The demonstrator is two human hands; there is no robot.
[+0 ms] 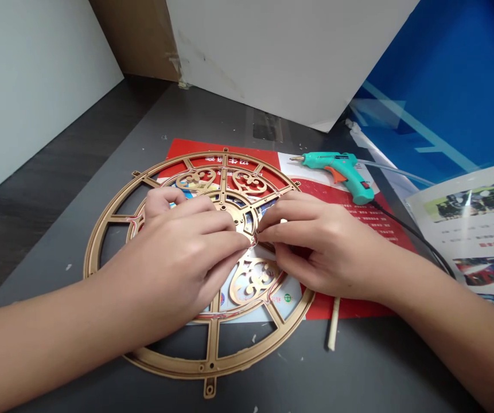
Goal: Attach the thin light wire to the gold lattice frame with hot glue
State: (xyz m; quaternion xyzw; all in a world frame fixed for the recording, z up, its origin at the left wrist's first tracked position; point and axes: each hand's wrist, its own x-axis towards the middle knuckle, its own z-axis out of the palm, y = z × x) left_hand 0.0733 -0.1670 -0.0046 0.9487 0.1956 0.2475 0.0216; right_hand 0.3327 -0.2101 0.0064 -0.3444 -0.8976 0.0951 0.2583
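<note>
A gold-coloured round frame (212,344) with spokes and scroll ornaments lies on a printed red and white sheet (358,229). Thin red and whitish wire-like lines run along its inner ring. My left hand (182,246) reaches over the frame's left side, its thumb and index finger pinched near the centre. From the right, my right hand (328,246) meets it there, fingertips pinched almost against the left ones. Whatever small piece lies between the fingertips is hidden. A pale thin stick (333,327) shows below my right hand, its upper part covered.
A teal hot glue gun (337,169) with an orange trigger lies at the back right, its dark cable trailing right. Printed picture pages (474,223) stand at the right. White panels (281,51) rise behind the dark grey table (100,178), which has small scraps on it.
</note>
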